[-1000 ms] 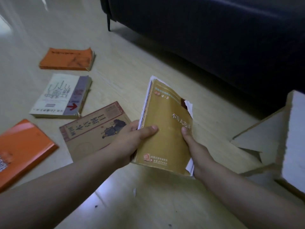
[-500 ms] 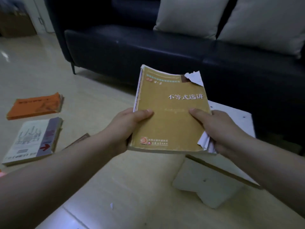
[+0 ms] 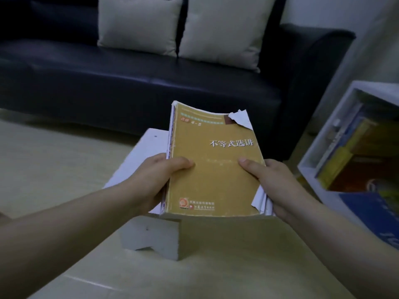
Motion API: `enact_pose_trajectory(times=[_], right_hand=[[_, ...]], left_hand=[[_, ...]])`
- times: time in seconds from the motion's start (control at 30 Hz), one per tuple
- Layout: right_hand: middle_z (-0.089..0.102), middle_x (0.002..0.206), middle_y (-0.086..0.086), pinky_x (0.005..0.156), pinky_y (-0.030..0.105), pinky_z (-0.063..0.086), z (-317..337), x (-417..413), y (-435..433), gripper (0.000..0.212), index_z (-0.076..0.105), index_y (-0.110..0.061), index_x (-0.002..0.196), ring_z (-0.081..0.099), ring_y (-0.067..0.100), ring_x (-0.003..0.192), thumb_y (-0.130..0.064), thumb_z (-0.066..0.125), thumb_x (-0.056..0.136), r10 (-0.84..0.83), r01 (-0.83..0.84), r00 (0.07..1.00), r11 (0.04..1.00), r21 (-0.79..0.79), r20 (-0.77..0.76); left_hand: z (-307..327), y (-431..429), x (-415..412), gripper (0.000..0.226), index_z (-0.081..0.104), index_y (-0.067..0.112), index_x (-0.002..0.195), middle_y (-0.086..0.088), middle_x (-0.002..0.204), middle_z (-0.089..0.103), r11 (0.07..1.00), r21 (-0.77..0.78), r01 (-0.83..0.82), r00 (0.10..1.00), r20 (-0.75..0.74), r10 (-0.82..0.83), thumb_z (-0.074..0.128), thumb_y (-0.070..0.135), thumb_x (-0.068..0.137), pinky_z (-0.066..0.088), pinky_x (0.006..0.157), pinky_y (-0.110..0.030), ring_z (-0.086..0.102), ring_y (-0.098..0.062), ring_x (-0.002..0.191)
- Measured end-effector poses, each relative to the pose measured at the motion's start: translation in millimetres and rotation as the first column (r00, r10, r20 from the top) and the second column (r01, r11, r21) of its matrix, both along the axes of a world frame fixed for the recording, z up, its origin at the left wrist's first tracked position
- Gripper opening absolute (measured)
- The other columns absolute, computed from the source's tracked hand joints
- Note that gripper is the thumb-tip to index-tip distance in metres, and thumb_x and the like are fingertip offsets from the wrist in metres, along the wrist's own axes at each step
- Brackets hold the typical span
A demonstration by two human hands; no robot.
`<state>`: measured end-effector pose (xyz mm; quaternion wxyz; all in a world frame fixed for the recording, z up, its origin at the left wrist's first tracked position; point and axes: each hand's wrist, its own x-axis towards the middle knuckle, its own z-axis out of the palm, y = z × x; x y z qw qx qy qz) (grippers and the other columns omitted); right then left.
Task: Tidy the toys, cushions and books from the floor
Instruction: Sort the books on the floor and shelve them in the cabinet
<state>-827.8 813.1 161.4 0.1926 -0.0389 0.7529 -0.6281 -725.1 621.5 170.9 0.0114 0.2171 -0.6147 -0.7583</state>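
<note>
Yellow book [image 3: 212, 167]: off the floor, in the air in front of us, cover up, title readable. Far right corner of the cover is torn and curled; loose white pages stick out along the right edge.

Left hand [image 3: 154, 180] grips the book's left edge: thumb flat on the cover, fingers curled underneath, out of sight. Right hand [image 3: 275, 184] grips the right edge the same way, thumb on the cover and fingers under. We carry it with both hands.

Under the book is a white panel [image 3: 133, 167]. Below the book's near edge is a grey notched flap [image 3: 151, 236]; we can't tell what it belongs to. Beige floor [image 3: 54, 165] is on the left.

Behind is a dark sofa [image 3: 151, 87], with the left cushion [image 3: 138, 24] and right cushion [image 3: 228, 31] upright against the backrest, side by side.

On the right, a white box [image 3: 313, 156] holds stacked books [image 3: 354, 147]. A blue book [image 3: 375, 216] lies at its near side, cut off by the frame.
</note>
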Motion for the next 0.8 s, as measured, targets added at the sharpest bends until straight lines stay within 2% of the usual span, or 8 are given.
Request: enact_pose_trajectory(times=[0.17,0.33,0.47,0.6,0.7,0.8], right_hand=[[0.073,0.100,0.009,0.088,0.047,0.055,-30.0,-35.8,88.4,0.041,0.060,-0.010,0.114,0.071,0.027,0.089,-0.034,0.072,0.083,-0.150,0.151,0.988,0.987,-0.056,0.034],[0.069,0.106,0.003,0.090,0.044,0.054,-46.9,-56.8,166.3,0.024,0.060,-0.021,0.110,0.067,0.023,0.095,-0.030,0.066,0.089,-0.272,0.275,0.961,0.958,-0.084,0.049],[0.066,0.106,-0.001,0.093,0.044,0.051,-68.9,-64.1,205.9,0.023,0.055,-0.025,0.106,0.063,0.020,0.097,-0.036,0.064,0.088,-0.357,0.360,0.931,0.932,-0.032,0.076],[0.065,0.097,-0.005,0.091,0.044,0.051,-95.4,-66.4,218.5,0.017,0.053,-0.028,0.085,0.064,0.017,0.091,-0.039,0.065,0.085,-0.370,0.371,0.923,0.928,0.011,0.104],[0.063,0.093,-0.008,0.080,0.035,0.051,-108.3,-70.7,218.7,0.018,0.051,-0.027,0.086,0.061,0.011,0.084,-0.039,0.064,0.086,-0.372,0.368,0.924,0.928,0.058,0.091],[0.064,0.094,-0.006,0.074,0.031,0.050,-125.1,-73.2,214.2,0.021,0.057,-0.023,0.098,0.062,0.009,0.081,-0.038,0.066,0.085,-0.358,0.346,0.931,0.929,0.131,0.073]], left_hand=[[-12.9,83.7,-59.0,0.021,0.060,0.012,0.108,-0.009,0.086,0.075,0.993,-0.061,0.104,0.994,0.051,-0.101,0.062,0.020,0.089,0.056,0.050,-0.028,0.073,-0.024,0.072],[-27.7,161.6,-110.9,0.011,0.060,0.012,0.100,-0.004,0.067,0.074,0.964,-0.081,0.252,0.962,0.127,-0.241,0.057,0.017,0.091,0.053,0.044,-0.024,0.071,-0.018,0.058],[-36.1,196.6,-142.4,0.015,0.063,0.011,0.103,-0.005,0.073,0.075,0.926,-0.126,0.354,0.919,0.229,-0.320,0.059,0.015,0.089,0.053,0.044,-0.023,0.072,-0.019,0.062],[-55.2,203.2,-160.0,0.022,0.066,0.012,0.105,-0.007,0.086,0.076,0.883,-0.192,0.428,0.874,0.337,-0.351,0.065,0.018,0.084,0.055,0.055,-0.026,0.073,-0.022,0.075],[-77.0,199.1,-165.5,0.024,0.067,0.014,0.103,-0.005,0.087,0.076,0.865,-0.188,0.466,0.844,0.386,-0.371,0.069,0.021,0.080,0.055,0.064,-0.030,0.073,-0.021,0.077],[-99.2,189.0,-166.5,0.053,0.069,0.015,0.103,-0.005,0.092,0.076,0.853,-0.142,0.502,0.819,0.397,-0.415,0.084,0.031,0.055,0.059,0.063,-0.029,0.073,-0.021,0.082]])
